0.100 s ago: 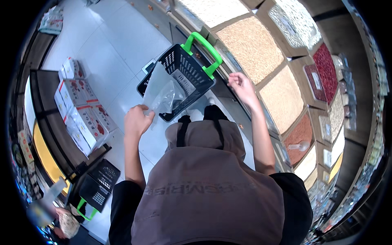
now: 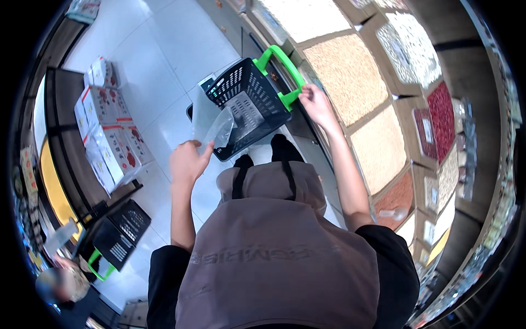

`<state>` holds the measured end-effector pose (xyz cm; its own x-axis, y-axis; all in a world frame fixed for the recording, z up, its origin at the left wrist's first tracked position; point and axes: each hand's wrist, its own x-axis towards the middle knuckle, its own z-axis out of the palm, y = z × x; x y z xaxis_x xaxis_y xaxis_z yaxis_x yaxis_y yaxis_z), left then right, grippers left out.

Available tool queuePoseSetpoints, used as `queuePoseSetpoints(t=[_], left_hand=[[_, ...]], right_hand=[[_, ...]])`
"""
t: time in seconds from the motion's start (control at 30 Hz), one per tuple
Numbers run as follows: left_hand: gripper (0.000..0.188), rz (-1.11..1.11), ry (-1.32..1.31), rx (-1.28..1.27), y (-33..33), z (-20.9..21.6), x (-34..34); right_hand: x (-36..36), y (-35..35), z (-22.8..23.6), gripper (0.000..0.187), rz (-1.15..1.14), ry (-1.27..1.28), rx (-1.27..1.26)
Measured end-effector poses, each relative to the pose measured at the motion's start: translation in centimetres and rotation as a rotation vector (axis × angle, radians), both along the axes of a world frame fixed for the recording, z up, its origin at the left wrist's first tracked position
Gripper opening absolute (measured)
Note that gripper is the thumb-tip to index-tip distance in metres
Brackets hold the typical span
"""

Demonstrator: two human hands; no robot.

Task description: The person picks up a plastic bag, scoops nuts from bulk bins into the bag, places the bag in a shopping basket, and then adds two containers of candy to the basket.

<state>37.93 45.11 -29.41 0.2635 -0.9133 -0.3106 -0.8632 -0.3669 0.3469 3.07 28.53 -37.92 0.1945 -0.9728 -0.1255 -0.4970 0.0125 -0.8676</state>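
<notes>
My left hand (image 2: 187, 160) pinches the lower edge of a translucent plastic bag (image 2: 206, 118) between thumb and fingers. The bag hangs over the left side of a black shopping basket (image 2: 249, 88), in front of its perforated wall. At the basket's right end a green handle (image 2: 281, 57) stands raised. My right hand (image 2: 316, 107) is right beside the handle's lower right end, fingers curled inward. Whether its fingertips touch the handle I cannot tell. Nothing shows in that hand.
Bulk bins of pale grain (image 2: 348, 77) line the right side, with a clear scoop (image 2: 394, 214) in a reddish one. On the left, white boxes (image 2: 112, 142) sit by a dark shelf. A second black basket (image 2: 123, 233) and a person (image 2: 71, 285) are at lower left.
My right hand has come closer to the green handle, its fingers more curled. The basket and bag appear shifted a little as the view turned. My left hand keeps its pinch on the bag.
</notes>
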Motion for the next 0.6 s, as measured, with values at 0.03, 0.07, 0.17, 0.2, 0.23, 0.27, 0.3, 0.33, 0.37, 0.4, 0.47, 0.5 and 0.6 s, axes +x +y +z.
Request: queuePoseSetpoints(t=[0.03, 0.07, 0.17, 0.2, 0.23, 0.27, 0.3, 0.33, 0.37, 0.4, 0.47, 0.5, 0.6], left_hand=[[0.036, 0.036, -0.034, -0.025, 0.2, -0.5, -0.8], [0.036, 0.076, -0.04, -0.017, 0.3, -0.7, -1.7], [0.024, 0.08, 0.079, -0.087, -2.1, -3.8, -4.8], [0.02, 0.097, 0.144, -0.103, -2.4, -7.0, -6.8], [0.015, 0.118, 0.177, -0.115, -3.6, -8.8, -8.5], [0.013, 0.112, 0.177, -0.117, -5.5, -9.5, -10.1], [0.013, 0.143, 0.177, -0.078, -6.5, -10.9, -11.6], [0.012, 0.175, 0.149, -0.041, -7.4, -11.9, -13.3], [0.013, 0.145, 0.117, -0.039, -8.3, -13.2, -14.5], [0.016, 0.145, 0.155, 0.008, -9.8, -13.3, -16.1], [0.038, 0.247, 0.255, 0.022, -11.9, -13.1, -18.9], [0.051, 0.311, 0.345, 0.071, -13.2, -13.6, -19.7], [0.06, 0.464, 0.435, -0.008, -13.6, -15.2, -22.0]], right_hand=[[1.4, -2.2, -0.3, 0.037, 0.022, 0.19, -0.103], [2.9, -4.1, -0.8, 0.041, 0.047, 0.37, -0.209], [5.2, -9.4, -5.5, 0.045, 0.115, 0.477, -0.422], [5.2, -9.6, -6.2, 0.045, 0.174, 0.464, -0.419], [5.5, -10.3, -6.8, 0.04, 0.176, 0.519, -0.386], [5.9, -11.7, -7.2, 0.036, 0.172, 0.572, -0.361], [6.5, -12.2, -6.9, 0.036, 0.218, 0.557, -0.369], [6.6, -12.3, -5.8, 0.03, 0.275, 0.567, -0.321], [6.7, -12.3, -5.0, 0.023, 0.327, 0.582, -0.275], [6.5, -12.6, -5.1, 0.013, 0.334, 0.593, -0.355], [6.8, -12.7, -4.9, 0.013, 0.427, 0.608, -0.327], [7.0, -12.7, -4.6, 0.012, 0.476, 0.627, -0.302], [7.1, -10.9, -5.1, 0.009, 0.545, 0.519, -0.379]])
